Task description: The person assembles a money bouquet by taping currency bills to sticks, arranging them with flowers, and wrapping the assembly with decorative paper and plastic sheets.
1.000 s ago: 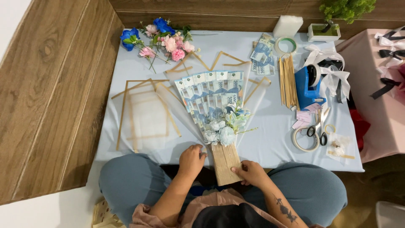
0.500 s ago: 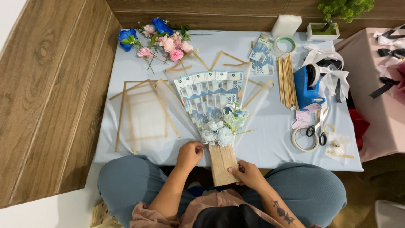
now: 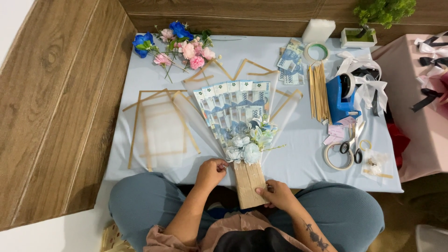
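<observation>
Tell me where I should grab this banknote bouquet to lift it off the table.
Probably the brown paper-wrapped handle at the bouquet's near end, taken from the sides. It is the one narrow, firm part; the fanned banknotes and pale flowers above look crushable. The right hand already touches it.

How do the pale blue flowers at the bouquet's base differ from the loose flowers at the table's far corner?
The bouquet flowers are pale blue and white, bunched tightly against fanned banknotes. The loose flowers are deep blue and pink, scattered with stems showing. Both lie on the table.
</observation>
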